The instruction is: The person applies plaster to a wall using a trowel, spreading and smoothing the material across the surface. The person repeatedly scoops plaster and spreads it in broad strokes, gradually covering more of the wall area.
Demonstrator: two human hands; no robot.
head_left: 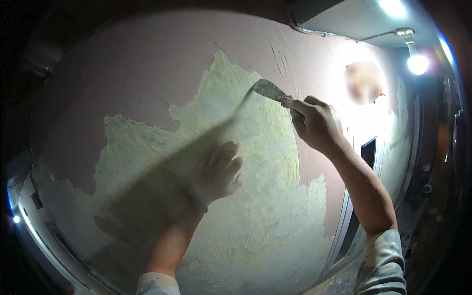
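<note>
Putty knife [268,90]: a flat metal blade, broad at the tip and narrowing toward the handle, its surface dull grey and smeared. The blade lies tilted against the wall [147,73], its wide edge up and to the left, at the upper border of the scraped patch [255,196]. The right hand [317,123] grips the handle with the fingers wrapped tightly round it and the forefinger stretched along the back of the blade; the blade sticks out to the left of the knuckles, so the tool sits just above and to the left of that hand. The left hand [219,172] is spread flat, palm pressed on the wall, fingers pointing up, well below the blade and apart from it.

The wall carries smooth, matt pinkish paint around the rim of a large, ragged-edged pale green area, where the surface is rough and streaked with curved strokes. A dark shadow of the arm and tool falls across the green patch. Both sleeves [383,260] are light grey and stained. A bright lamp [418,64] glares at the upper right, beside a dark narrow door frame [368,152].
</note>
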